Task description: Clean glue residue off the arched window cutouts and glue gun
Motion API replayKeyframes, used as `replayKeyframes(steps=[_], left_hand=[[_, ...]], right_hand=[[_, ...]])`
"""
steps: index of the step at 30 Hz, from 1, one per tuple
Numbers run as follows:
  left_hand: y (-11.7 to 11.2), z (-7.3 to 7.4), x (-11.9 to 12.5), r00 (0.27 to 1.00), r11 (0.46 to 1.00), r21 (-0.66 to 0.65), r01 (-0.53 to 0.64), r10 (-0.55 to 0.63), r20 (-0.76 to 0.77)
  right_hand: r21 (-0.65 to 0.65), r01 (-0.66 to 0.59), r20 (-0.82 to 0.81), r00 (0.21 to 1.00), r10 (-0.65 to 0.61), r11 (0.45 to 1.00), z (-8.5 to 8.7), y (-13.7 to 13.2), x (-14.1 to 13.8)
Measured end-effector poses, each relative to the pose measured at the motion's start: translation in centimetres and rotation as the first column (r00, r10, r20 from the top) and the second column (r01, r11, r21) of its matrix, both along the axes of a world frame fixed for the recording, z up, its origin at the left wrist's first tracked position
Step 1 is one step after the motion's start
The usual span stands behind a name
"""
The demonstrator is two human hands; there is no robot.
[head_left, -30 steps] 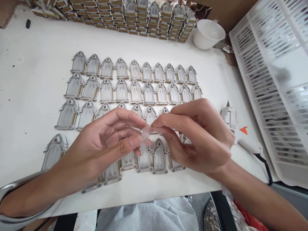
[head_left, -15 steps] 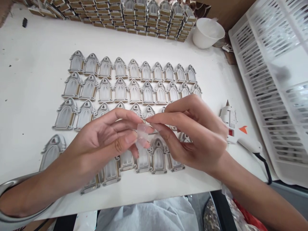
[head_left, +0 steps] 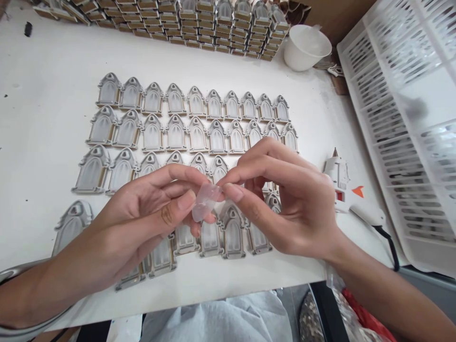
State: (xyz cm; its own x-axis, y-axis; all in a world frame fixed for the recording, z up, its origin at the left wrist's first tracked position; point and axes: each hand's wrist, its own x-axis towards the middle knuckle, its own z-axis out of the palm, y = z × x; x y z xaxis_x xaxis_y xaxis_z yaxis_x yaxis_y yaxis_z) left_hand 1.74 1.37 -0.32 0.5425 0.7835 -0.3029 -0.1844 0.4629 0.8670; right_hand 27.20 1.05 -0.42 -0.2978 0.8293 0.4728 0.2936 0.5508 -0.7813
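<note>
Between my two hands is a small piece of clear plastic film point(head_left: 205, 202), somewhat curled. My left hand point(head_left: 142, 223) pinches its left side between thumb and fingers. The thumb and forefinger of my right hand point(head_left: 285, 204) grip its upper right corner. Below and behind the hands, small grey arch-shaped window frames point(head_left: 233, 232) with pale translucent panes lie in rows on the white table point(head_left: 228, 278). My hands and forearms hide part of the lower rows.
Stacked arch frames point(head_left: 199, 28) line the back of the table. A white cup point(head_left: 307, 47) stands at the back right. On the right are a white glue gun point(head_left: 337, 173), an orange triangular piece point(head_left: 358, 191) and a white slatted plastic basket point(head_left: 386, 137).
My right thumb and forefinger have taken hold of the film's upper right corner. The film has turned and shows more of its face. The view has shifted slightly.
</note>
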Motion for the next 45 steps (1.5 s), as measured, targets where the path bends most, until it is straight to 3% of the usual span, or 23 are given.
replayKeyframes(steps=[5, 10, 17, 30, 36, 40, 45], left_hand=[[0.10, 0.59, 0.39, 1.000, 0.999, -0.033, -0.026, 0.025, -0.017], [-0.06, 0.51, 0.29, 0.999, 0.999, -0.039, -0.008, 0.006, -0.049], [-0.11, 0.19, 0.41, 0.999, 0.999, -0.036, -0.027, 0.025, -0.039], [-0.15, 0.43, 0.42, 0.995, 0.997, -0.044, -0.066, 0.062, -0.077], [-0.17, 0.40, -0.02, 0.986, 0.996, 0.056, -0.066, 0.074, -0.149], [-0.33, 0.17, -0.37, 0.967, 0.986, 0.147, -0.079, 0.112, -0.230], [-0.27, 0.24, -0.13, 0.980, 0.995, 0.095, -0.032, 0.050, -0.194]], right_hand=[[-0.211, -0.065, -0.142, 0.989, 0.035, 0.975, 0.28, 0.00, 0.02], [-0.391, -0.148, -0.204, 0.976, 0.071, 0.908, 0.61, 0.33, 0.24], [-0.499, -0.223, -0.288, 0.954, 0.082, 0.837, 0.56, 0.62, 0.49], [-0.546, -0.256, -0.330, 0.941, 0.075, 0.797, 0.72, 0.72, 0.58], [-0.559, -0.262, -0.337, 0.939, 0.074, 0.786, 0.80, 0.67, 0.50], [-0.521, -0.212, -0.275, 0.959, 0.073, 0.827, 0.73, 0.50, 0.45], [-0.447, -0.146, -0.167, 0.983, 0.078, 0.882, 0.73, 0.30, 0.36]])
